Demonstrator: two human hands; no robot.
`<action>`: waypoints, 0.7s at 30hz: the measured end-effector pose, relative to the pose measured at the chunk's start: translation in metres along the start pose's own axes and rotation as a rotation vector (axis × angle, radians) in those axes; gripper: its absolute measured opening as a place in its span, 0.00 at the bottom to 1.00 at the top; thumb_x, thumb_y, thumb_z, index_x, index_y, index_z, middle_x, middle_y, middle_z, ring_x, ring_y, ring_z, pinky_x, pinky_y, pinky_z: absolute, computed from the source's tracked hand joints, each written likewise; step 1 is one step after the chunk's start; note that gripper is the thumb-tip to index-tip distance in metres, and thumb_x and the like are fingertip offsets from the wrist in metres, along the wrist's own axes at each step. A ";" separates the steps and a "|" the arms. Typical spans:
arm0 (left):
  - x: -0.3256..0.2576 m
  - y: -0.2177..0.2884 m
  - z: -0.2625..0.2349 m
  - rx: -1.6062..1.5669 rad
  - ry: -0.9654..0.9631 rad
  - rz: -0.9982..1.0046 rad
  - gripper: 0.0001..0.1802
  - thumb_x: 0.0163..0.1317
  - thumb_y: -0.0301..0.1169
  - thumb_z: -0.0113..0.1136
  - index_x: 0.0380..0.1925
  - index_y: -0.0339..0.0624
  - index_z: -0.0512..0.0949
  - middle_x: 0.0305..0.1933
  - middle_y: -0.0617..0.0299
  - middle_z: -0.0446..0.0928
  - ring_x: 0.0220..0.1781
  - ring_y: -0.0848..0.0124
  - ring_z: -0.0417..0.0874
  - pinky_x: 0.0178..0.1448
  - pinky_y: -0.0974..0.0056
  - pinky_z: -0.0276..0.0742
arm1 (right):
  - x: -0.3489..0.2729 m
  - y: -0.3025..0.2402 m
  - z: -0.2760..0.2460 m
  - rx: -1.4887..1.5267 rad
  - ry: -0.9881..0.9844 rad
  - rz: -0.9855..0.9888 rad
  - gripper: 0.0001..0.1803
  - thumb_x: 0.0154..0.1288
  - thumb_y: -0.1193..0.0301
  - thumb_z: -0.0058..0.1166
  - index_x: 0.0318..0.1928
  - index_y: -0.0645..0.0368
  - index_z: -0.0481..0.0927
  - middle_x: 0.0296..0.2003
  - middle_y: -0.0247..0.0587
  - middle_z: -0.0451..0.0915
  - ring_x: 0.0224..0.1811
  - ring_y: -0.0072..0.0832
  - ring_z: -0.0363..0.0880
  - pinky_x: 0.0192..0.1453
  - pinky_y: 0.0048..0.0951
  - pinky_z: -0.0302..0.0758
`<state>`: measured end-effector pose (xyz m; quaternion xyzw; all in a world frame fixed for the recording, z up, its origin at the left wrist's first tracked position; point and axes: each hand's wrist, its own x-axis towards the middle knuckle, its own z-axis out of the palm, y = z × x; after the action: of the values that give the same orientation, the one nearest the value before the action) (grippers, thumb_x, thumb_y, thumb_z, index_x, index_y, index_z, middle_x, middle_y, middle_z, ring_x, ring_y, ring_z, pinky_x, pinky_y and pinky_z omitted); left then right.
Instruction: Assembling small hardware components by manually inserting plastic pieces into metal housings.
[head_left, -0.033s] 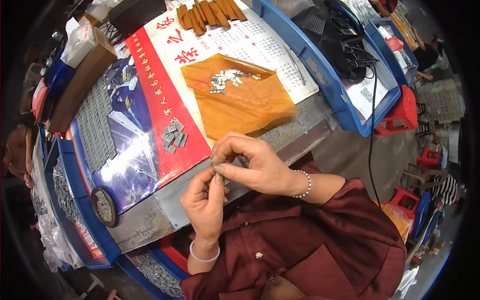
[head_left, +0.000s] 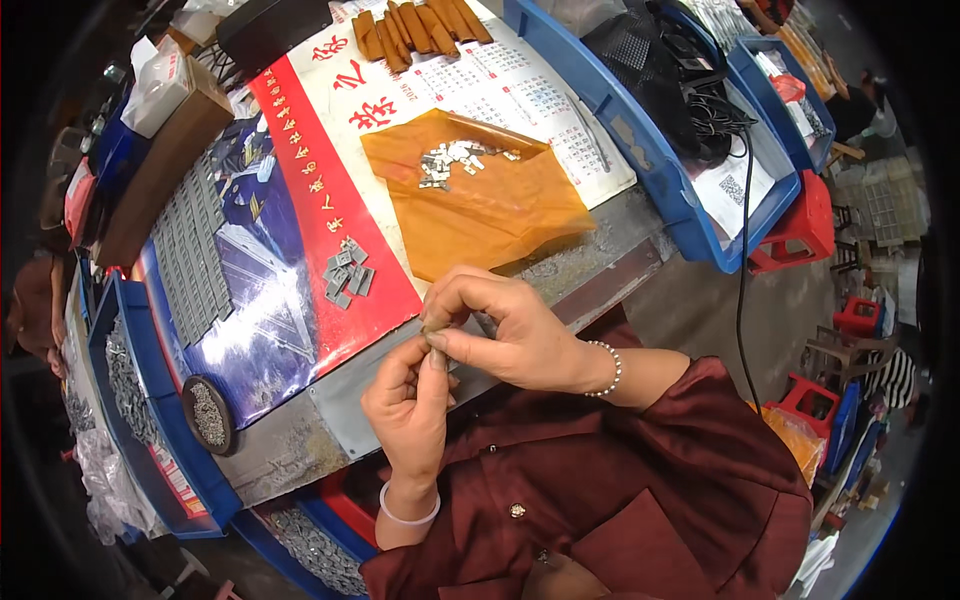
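Observation:
At the near edge of the table, my left hand point(head_left: 408, 405) and my right hand point(head_left: 510, 335) meet with their fingertips pinched together. Whatever they pinch is too small and covered to name. Just beyond them lies an orange translucent sheet point(head_left: 480, 215) with a pile of small shiny metal pieces point(head_left: 458, 160) on it. A small heap of grey flat pieces point(head_left: 348, 272) rests on the red strip of the calendar poster point(head_left: 375, 255), left of the sheet. Farther left, many similar grey pieces point(head_left: 190, 260) stand in close rows.
A round dark dish point(head_left: 208, 415) of tiny metal bits stands at the table's left corner, beside a blue tray point(head_left: 210, 505) of metal parts. Orange-brown rolled strips point(head_left: 420, 30) lie at the back. Right, a blue bin point(head_left: 715, 235) holds a black bag and cables; a black cord point(head_left: 742, 320) hangs down.

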<state>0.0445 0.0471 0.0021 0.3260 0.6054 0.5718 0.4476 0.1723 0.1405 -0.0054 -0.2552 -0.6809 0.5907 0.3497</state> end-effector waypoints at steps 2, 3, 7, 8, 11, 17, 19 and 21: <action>0.000 -0.003 -0.001 -0.021 -0.010 -0.005 0.08 0.66 0.24 0.57 0.42 0.33 0.79 0.25 0.68 0.76 0.23 0.84 0.74 0.24 0.78 0.68 | 0.001 -0.002 0.001 -0.043 0.003 -0.041 0.06 0.61 0.77 0.57 0.38 0.65 0.75 0.38 0.41 0.77 0.41 0.27 0.77 0.45 0.27 0.73; 0.000 -0.003 -0.001 -0.041 -0.019 -0.012 0.08 0.66 0.24 0.56 0.42 0.33 0.79 0.25 0.68 0.76 0.23 0.84 0.74 0.25 0.78 0.69 | 0.001 -0.002 0.001 -0.085 0.007 -0.081 0.07 0.60 0.78 0.57 0.38 0.65 0.75 0.37 0.42 0.77 0.41 0.30 0.77 0.45 0.28 0.73; 0.001 -0.002 -0.001 -0.053 -0.037 -0.023 0.08 0.66 0.24 0.56 0.43 0.33 0.79 0.26 0.67 0.77 0.23 0.84 0.74 0.25 0.79 0.69 | 0.002 -0.004 0.003 -0.139 0.027 -0.149 0.07 0.61 0.77 0.57 0.38 0.65 0.75 0.35 0.43 0.77 0.40 0.32 0.78 0.45 0.29 0.74; 0.001 -0.001 -0.001 -0.068 -0.026 -0.034 0.08 0.66 0.24 0.57 0.42 0.33 0.79 0.27 0.67 0.78 0.24 0.84 0.75 0.25 0.79 0.69 | 0.003 -0.003 0.003 -0.124 0.034 -0.140 0.07 0.62 0.76 0.57 0.39 0.65 0.76 0.35 0.42 0.78 0.39 0.30 0.78 0.44 0.28 0.74; 0.001 0.007 0.002 -0.067 -0.014 -0.054 0.08 0.66 0.24 0.57 0.42 0.33 0.79 0.28 0.66 0.78 0.24 0.84 0.75 0.25 0.79 0.69 | 0.003 -0.005 0.000 -0.098 0.085 -0.099 0.07 0.64 0.75 0.57 0.39 0.65 0.76 0.35 0.41 0.79 0.38 0.27 0.79 0.43 0.27 0.75; 0.003 0.007 -0.004 -0.051 0.006 -0.066 0.08 0.66 0.24 0.57 0.43 0.33 0.79 0.30 0.65 0.78 0.24 0.84 0.75 0.25 0.79 0.68 | 0.011 -0.014 -0.013 -0.032 0.053 -0.022 0.06 0.65 0.75 0.56 0.41 0.65 0.78 0.34 0.40 0.80 0.37 0.25 0.80 0.41 0.25 0.75; 0.003 0.007 -0.007 -0.039 0.042 -0.064 0.08 0.65 0.23 0.57 0.43 0.33 0.79 0.29 0.66 0.78 0.24 0.84 0.75 0.26 0.80 0.68 | 0.014 -0.014 -0.016 -0.129 -0.073 -0.087 0.07 0.63 0.78 0.55 0.42 0.65 0.78 0.35 0.42 0.80 0.38 0.29 0.80 0.42 0.27 0.75; 0.005 0.007 -0.008 -0.024 0.016 -0.041 0.09 0.64 0.22 0.56 0.44 0.32 0.78 0.28 0.67 0.77 0.25 0.85 0.74 0.28 0.79 0.68 | 0.015 -0.015 -0.018 -0.145 -0.111 -0.089 0.08 0.63 0.80 0.53 0.43 0.66 0.78 0.35 0.43 0.80 0.38 0.31 0.80 0.42 0.28 0.74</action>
<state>0.0342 0.0491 0.0072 0.3035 0.6088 0.5721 0.4582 0.1781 0.1604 0.0130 -0.2163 -0.7508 0.5371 0.3178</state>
